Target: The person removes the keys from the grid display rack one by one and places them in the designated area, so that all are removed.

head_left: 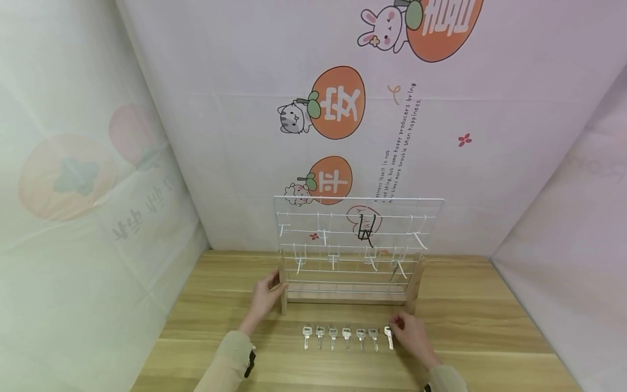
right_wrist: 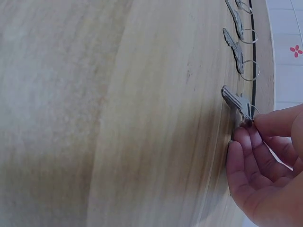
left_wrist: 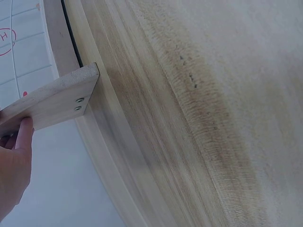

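My right hand pinches a silver key by its head and ring. In the right wrist view the key points away from the fingertips, just over the wood, its ring partly hidden. To its left lies a row of several similar keys, each with a thin ring. My left hand grips the left wooden upright of a white wire grid rack. Seen from the left wrist, the thumb lies on the wooden upright, while the other fingers are partly hidden.
White hooks hang on the grid in two rows, with a black hook in the upper one. Something like a key hangs at the lower right hook. Behind the wood-grain table stands a printed white cloth.
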The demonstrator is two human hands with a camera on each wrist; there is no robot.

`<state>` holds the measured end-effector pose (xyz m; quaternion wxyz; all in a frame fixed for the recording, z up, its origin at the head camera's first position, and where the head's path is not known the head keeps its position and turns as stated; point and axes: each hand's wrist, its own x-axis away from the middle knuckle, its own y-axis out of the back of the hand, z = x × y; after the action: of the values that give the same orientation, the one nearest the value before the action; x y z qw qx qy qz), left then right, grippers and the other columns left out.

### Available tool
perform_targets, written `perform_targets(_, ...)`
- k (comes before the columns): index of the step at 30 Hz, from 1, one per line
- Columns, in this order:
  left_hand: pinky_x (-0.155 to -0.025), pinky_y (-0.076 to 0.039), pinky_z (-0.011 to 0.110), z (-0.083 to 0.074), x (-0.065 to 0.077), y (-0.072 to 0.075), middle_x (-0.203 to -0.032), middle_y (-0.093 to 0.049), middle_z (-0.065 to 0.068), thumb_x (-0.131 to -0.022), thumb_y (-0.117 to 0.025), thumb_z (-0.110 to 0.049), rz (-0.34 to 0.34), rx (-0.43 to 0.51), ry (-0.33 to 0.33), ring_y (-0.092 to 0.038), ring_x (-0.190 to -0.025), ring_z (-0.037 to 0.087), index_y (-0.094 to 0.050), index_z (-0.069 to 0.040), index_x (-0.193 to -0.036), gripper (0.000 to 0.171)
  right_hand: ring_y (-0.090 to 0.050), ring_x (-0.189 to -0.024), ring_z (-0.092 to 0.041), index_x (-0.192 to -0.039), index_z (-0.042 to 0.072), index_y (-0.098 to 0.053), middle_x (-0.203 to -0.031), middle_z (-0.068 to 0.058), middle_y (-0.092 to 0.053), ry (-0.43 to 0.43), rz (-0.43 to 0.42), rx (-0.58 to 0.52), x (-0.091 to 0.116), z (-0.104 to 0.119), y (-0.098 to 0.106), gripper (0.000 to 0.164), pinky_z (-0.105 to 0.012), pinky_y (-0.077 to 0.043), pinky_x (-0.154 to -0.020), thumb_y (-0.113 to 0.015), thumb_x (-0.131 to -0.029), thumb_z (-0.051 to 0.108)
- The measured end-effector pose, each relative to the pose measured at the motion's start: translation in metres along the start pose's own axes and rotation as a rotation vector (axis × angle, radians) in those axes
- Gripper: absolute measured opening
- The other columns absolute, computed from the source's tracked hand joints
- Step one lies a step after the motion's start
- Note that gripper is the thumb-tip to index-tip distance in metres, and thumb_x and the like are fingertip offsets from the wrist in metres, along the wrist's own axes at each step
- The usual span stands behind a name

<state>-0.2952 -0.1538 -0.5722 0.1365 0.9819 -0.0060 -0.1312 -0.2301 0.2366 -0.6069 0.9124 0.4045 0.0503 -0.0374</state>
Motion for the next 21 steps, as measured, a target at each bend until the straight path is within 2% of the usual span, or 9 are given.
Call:
perform_targets(7,-0.101,-0.055,0.047,-0.001,0.001,-0.001,-0.134,-0.054,0.037,-0.090,-0.068,-0.001,-0.010,0.013,0.026,-0.058,-0.123,0.049,-0.045,0.016,-0.137,0.055,-0.058,-0.069,-0.008,-0.086,0.003,-0.068,-0.079,-0.004,-0.070,-0.013,0.009,-0.002,0.000,0.003,-0.001,0.004,-0.016,-0.050,-0.058,-0.070,-0.083,0.000)
perform_targets(12,-0.103,-0.052,0.054,-0.026,0.007,0.002,-0.134,-0.052,0.040,-0.091,-0.065,0.003,0.006,0.000,0.022,-0.055,-0.123,0.053,-0.042,0.021,-0.136,0.053,-0.058,-0.070,-0.008,-0.085,0.004,-0.068,-0.080,-0.004,-0.070,-0.009,0.012,-0.003,0.002,0.006,0.000,0.005,-0.016,-0.051,-0.059,-0.070,-0.083,0.000)
perform_targets(14,-0.103,-0.051,0.056,-0.029,0.007,0.001,-0.134,-0.051,0.041,-0.091,-0.064,0.005,0.009,-0.010,0.023,-0.054,-0.123,0.055,-0.041,0.022,-0.136,0.053,-0.058,-0.070,-0.007,-0.085,0.005,-0.068,-0.079,-0.003,-0.070,-0.007,0.012,-0.003,0.002,0.006,0.001,0.006,-0.016,-0.051,-0.059,-0.070,-0.083,0.000)
perform_targets(19,-0.102,-0.053,0.051,-0.006,0.002,-0.002,-0.135,-0.052,0.038,-0.091,-0.066,0.002,-0.011,-0.010,0.023,-0.056,-0.123,0.051,-0.042,0.018,-0.138,0.055,-0.057,-0.070,-0.007,-0.085,0.006,-0.068,-0.079,-0.003,-0.070,-0.016,0.013,0.004,0.001,0.004,-0.001,0.007,-0.015,-0.050,-0.059,-0.070,-0.082,0.000)
perform_targets(21,-0.102,-0.054,0.048,-0.003,0.001,-0.002,-0.135,-0.053,0.037,-0.091,-0.067,0.000,-0.011,-0.004,0.023,-0.057,-0.123,0.049,-0.044,0.017,-0.138,0.055,-0.058,-0.071,-0.007,-0.086,0.006,-0.068,-0.080,-0.003,-0.070,-0.012,0.014,0.009,0.001,0.003,-0.002,0.007,-0.015,-0.050,-0.059,-0.070,-0.082,0.000)
